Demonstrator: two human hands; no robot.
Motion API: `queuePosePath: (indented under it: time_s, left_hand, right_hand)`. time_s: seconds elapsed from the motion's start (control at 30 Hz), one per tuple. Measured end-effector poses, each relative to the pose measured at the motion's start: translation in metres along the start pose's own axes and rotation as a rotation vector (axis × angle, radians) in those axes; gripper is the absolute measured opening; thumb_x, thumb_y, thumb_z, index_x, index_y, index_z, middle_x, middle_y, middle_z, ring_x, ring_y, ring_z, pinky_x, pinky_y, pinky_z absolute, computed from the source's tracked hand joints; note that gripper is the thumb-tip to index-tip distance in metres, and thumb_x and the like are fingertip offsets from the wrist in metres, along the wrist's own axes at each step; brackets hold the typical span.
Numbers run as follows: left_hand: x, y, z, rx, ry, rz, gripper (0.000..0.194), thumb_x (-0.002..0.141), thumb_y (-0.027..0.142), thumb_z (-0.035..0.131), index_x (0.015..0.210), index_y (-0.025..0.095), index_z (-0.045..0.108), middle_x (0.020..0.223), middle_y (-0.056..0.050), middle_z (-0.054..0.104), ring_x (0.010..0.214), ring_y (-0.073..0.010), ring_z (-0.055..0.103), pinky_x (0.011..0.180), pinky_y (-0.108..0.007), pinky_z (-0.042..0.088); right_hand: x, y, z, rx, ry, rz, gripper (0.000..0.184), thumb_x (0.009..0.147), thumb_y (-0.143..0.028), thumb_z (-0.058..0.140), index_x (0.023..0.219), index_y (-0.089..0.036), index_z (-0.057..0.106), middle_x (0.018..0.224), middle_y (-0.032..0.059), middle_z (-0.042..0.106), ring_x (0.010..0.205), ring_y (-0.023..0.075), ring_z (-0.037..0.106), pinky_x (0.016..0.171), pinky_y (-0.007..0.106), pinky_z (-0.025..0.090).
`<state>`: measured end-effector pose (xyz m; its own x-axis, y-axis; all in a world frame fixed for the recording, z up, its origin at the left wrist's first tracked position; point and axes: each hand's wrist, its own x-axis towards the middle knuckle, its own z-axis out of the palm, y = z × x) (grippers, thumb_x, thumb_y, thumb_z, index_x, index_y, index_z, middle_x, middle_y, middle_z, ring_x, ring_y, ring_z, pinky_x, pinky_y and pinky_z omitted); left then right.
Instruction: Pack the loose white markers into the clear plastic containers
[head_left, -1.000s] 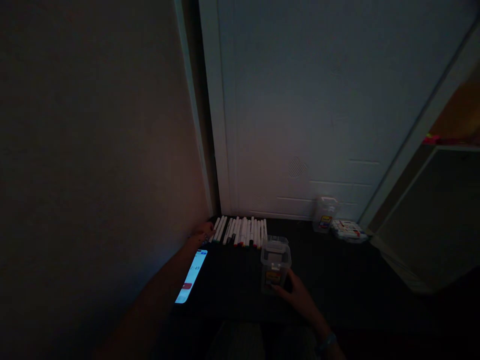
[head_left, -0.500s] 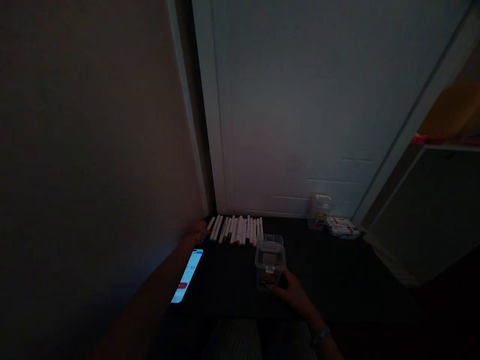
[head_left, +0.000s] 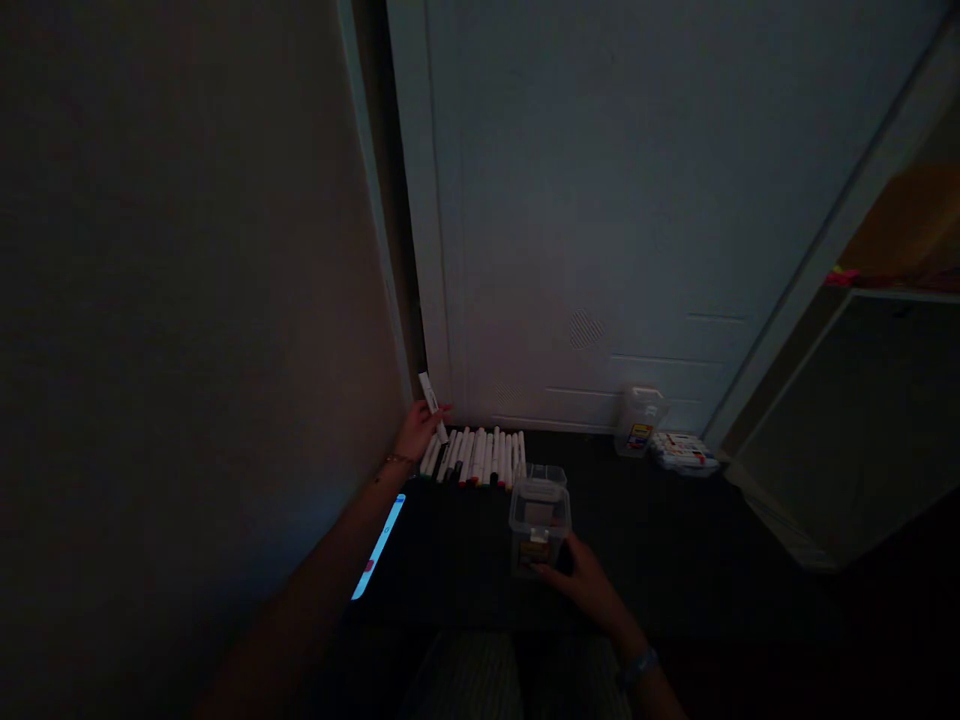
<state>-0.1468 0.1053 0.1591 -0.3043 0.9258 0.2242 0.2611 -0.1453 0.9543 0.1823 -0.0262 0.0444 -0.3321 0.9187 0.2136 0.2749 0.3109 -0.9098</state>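
Observation:
Pinched in my left hand [head_left: 419, 430] is a white marker [head_left: 430, 394], raised and tilted above the left end of a row of markers [head_left: 480, 456]. These white-barrelled markers lie side by side on the dark table, some with coloured ends toward me. My right hand [head_left: 583, 584] grips the lower right side of a clear plastic box [head_left: 538, 525], thumb at its front and fingers behind. The box stands upright on the table with its lid [head_left: 546, 474] folded back. Inside, no marker can be made out in the dim light.
A lit phone [head_left: 380, 548] lies by my left forearm. Toward the back right stand another clear box [head_left: 640, 420] with a label and a flat pack of markers [head_left: 684, 452]. A wall rises at the left, and a white door panel [head_left: 585, 200] behind the table [head_left: 637, 560].
My left hand has lifted a marker from the left end of the row, moving up and slightly right. The right hand and box have stayed in place.

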Motion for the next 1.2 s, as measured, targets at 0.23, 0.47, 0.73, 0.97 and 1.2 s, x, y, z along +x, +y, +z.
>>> queuePosePath:
  time_s: [0.23, 0.47, 0.73, 0.97, 1.2]
  left_hand:
    - [-0.108, 0.093, 0.059, -0.312, -0.500, 0.399, 0.018, 0.094, 0.034, 0.048, 0.105, 0.022, 0.038, 0.091, 0.000, 0.060, 0.085, -0.0148, 0.064, 0.081, -0.031, 0.051]
    - [-0.151, 0.106, 0.067, -0.087, -0.752, 0.431, 0.018, 0.097, 0.035, 0.042, 0.106, 0.020, 0.047, 0.098, -0.004, 0.059, 0.091, -0.0168, 0.058, 0.086, -0.032, 0.047]
    - [-0.158, 0.063, 0.065, 0.080, -0.623, 0.404, 0.023, 0.098, 0.034, 0.036, 0.104, 0.021, 0.054, 0.106, -0.005, 0.057, 0.102, -0.0184, 0.052, 0.095, -0.033, 0.042]
    - [-0.162, 0.051, 0.061, 0.232, -0.545, 0.535, 0.023, 0.098, 0.033, 0.038, 0.108, 0.023, 0.055, 0.118, -0.006, 0.053, 0.115, -0.0204, 0.043, 0.106, -0.038, 0.031]
    - [-0.166, 0.046, 0.061, 0.361, -0.520, 0.619, 0.020, 0.095, 0.035, 0.045, 0.100, 0.023, 0.061, 0.121, -0.006, 0.051, 0.118, -0.0231, 0.039, 0.106, -0.042, 0.029]
  right_hand:
    - [0.001, -0.003, 0.001, 0.008, 0.003, -0.024, 0.066, 0.074, -0.044, 0.072, 0.133, -0.024, 0.048, 0.132, 0.0069, 0.056, 0.121, 0.0262, 0.053, 0.103, 0.043, 0.040]
    - [0.001, -0.006, 0.000, -0.015, 0.005, -0.017, 0.059, 0.075, -0.045, 0.071, 0.126, -0.024, 0.053, 0.127, 0.0067, 0.060, 0.115, 0.0272, 0.056, 0.100, 0.044, 0.043]
    - [0.001, -0.008, 0.001, -0.008, 0.009, -0.046, 0.060, 0.075, -0.044, 0.071, 0.129, -0.025, 0.051, 0.126, 0.0060, 0.060, 0.115, 0.0260, 0.057, 0.099, 0.043, 0.044]
    - [0.000, -0.008, 0.001, -0.020, 0.013, -0.026, 0.059, 0.075, -0.044, 0.071, 0.127, -0.024, 0.052, 0.125, 0.0067, 0.061, 0.114, 0.0266, 0.057, 0.099, 0.043, 0.043]
    - [0.001, -0.011, 0.001, -0.020, 0.009, -0.032, 0.061, 0.075, -0.044, 0.071, 0.129, -0.024, 0.052, 0.125, 0.0072, 0.061, 0.114, 0.0276, 0.057, 0.099, 0.044, 0.043]
